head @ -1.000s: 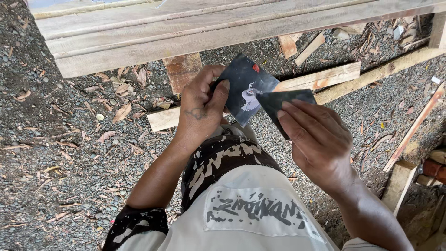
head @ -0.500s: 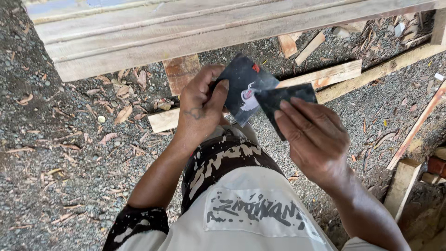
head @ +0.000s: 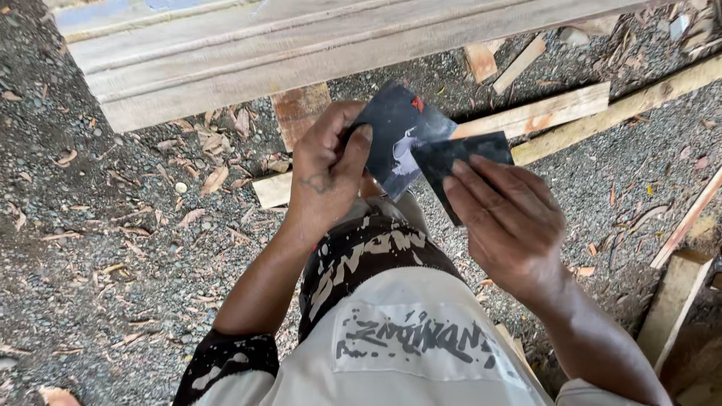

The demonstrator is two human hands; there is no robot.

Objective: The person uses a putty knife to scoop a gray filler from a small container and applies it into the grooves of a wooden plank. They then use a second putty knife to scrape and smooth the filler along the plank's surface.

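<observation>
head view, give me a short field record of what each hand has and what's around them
left hand: left hand pinches a dark sheet with a pale figure and a red mark, thumb on its face
right hand: right hand presses a smaller dark sheet with flat fingers
overlap: smaller sheet lies partly over the larger one
ground: gravel strewn with wood chips
above the hands: moulded wooden plank
beyond: wood offcuts lying on the gravel

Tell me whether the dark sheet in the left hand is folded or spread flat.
Spread, more or less flat. The dark sheet fans out from the left hand, its printed face showing without any fold; the right hand holds a smaller dark piece against it.
</observation>
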